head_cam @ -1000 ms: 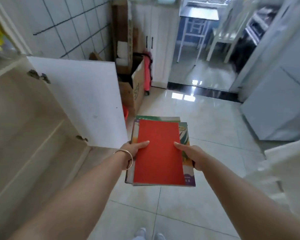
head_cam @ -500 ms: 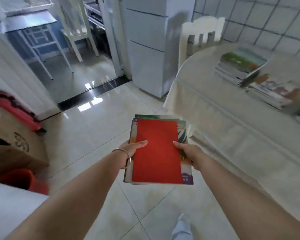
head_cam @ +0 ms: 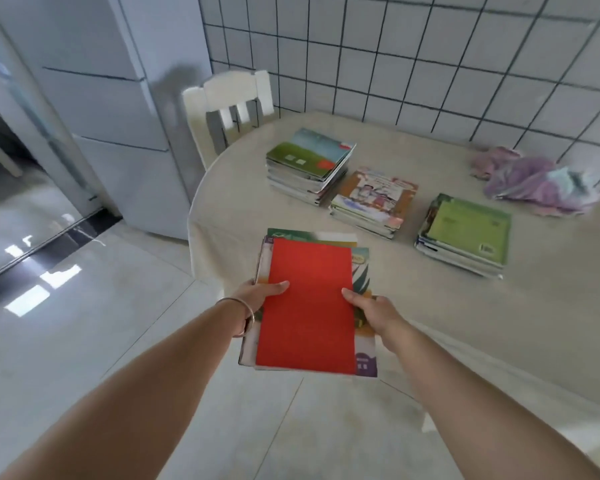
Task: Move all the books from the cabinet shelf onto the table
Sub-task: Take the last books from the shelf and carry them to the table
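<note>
- Books (head_cam: pixel 309 303): a small stack with a red cover on top is carried flat, out in front of the body, over the floor and just short of the worktop (head_cam: pixel 499 323) edge.
- The left hand (head_cam: pixel 260 293) grips the stack's left edge, thumb across the red cover, fingers hidden beneath.
- The right hand (head_cam: pixel 373 308) grips the right edge the same way, thumb on top.
- Holding at both sides likely keeps the loose, unevenly sized books level and stops the lower ones from sliding out.
- The stack lies between the two hands, its far end reaching past them toward the worktop.
- Three piles of books already lie on the worktop: a tall pile (head_cam: pixel 309 168) by the white chair (head_cam: pixel 229 109), a middle pile (head_cam: pixel 374 202), and a green-topped pile (head_cam: pixel 465 233).
- Bare cloth in front of those piles looks like the natural landing spot.
</note>
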